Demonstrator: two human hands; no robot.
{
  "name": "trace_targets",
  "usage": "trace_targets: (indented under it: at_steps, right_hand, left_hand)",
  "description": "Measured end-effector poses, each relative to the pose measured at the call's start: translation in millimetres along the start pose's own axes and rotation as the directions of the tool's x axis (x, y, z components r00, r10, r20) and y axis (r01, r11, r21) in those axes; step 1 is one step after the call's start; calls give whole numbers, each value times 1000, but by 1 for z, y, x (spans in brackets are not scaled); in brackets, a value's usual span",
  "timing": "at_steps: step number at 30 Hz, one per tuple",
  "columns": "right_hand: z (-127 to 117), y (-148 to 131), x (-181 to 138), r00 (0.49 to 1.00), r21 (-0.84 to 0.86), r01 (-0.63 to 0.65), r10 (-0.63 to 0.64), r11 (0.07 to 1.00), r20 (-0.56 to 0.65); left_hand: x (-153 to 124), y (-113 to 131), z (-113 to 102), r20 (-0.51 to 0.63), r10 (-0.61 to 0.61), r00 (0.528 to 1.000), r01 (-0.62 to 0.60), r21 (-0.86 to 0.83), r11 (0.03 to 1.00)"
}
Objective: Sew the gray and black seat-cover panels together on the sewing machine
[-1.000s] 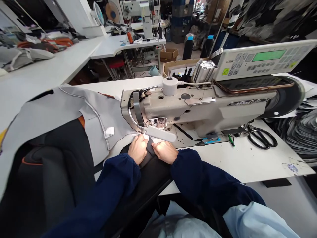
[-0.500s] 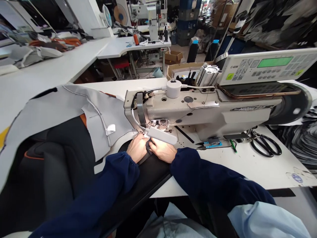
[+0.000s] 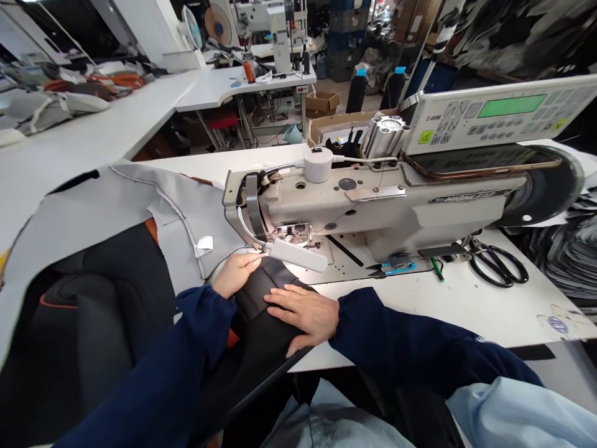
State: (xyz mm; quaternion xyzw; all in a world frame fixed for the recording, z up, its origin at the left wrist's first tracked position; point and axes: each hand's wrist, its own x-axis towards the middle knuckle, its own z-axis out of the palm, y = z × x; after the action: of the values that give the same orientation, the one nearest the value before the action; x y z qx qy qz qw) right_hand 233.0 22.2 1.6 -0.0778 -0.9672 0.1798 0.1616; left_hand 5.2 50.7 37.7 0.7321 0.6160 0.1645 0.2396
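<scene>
My left hand [image 3: 237,274] is closed at the edge of the fabric cover, close beside the sewing machine's needle area. Its thumb and fingers pinch the material there. Flat on the black part of the cover [image 3: 256,295] lies my right hand [image 3: 305,314], open with its fingers spread. The cover has a grey lining [image 3: 107,196], orange trim and a small white label [image 3: 204,246]; it drapes from the table toward my lap on the left. Above the hands stands the sewing machine [image 3: 345,202], with a pale lever-like bar [image 3: 298,256] hiding the needle and presser foot.
Right of the machine bed lie blue-handled thread snips [image 3: 394,267], a green pen-like stick [image 3: 437,269] and black-handled scissors [image 3: 499,264]. A phone [image 3: 485,163] rests on the machine below the control panel [image 3: 504,115]. Stacked fabric pieces [image 3: 564,261] are at far right.
My right hand has moved back from the needle area toward me and spread flat on the cover. My left hand has shifted slightly left. The view has turned a little.
</scene>
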Motion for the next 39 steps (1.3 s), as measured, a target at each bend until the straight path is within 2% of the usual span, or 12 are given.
trace_targets:
  at_steps: [2,5,7,13,18,21,24,28,32,35,37,39]
  right_hand:
    - [-4,3,3,981,-1,-168,167,986,-99]
    - [-9,8,14,841,10,-497,485,868,-239]
    - [-10,8,23,785,11,-589,575,808,-232]
    - [-6,-1,38,738,-131,-673,674,728,-39]
    - [-11,-2,37,727,-209,-662,685,719,53]
    - [-19,-1,39,738,-211,-639,667,739,102]
    - [-28,1,40,750,-211,-613,645,761,146]
    - [-35,2,40,747,-194,-615,643,764,168]
    - [-36,2,38,726,-173,-643,666,746,172]
    - [-36,2,36,719,-157,-657,676,737,163]
    - [-36,3,36,722,-147,-659,675,738,151]
    - [-35,4,37,726,-145,-658,673,739,139]
  left_hand:
    - [-1,0,3,-29,90,996,-88,59,994]
    - [-4,8,15,-76,274,959,-250,233,940]
    - [-5,13,22,-71,315,947,-272,350,897]
    - [0,15,24,-26,266,964,-216,510,833]
    - [2,5,13,135,329,935,-344,578,740]
    - [2,3,9,171,357,918,-383,605,698]
    - [1,0,8,154,371,916,-391,555,734]
    - [4,-12,7,56,327,943,-330,273,904]
    - [15,-29,7,-79,39,996,-48,-112,993]
    - [21,-36,9,-114,-166,980,133,-252,958]
    - [20,-35,10,-131,-137,982,108,-208,972]
    - [16,-31,11,-125,37,991,-47,-78,996]
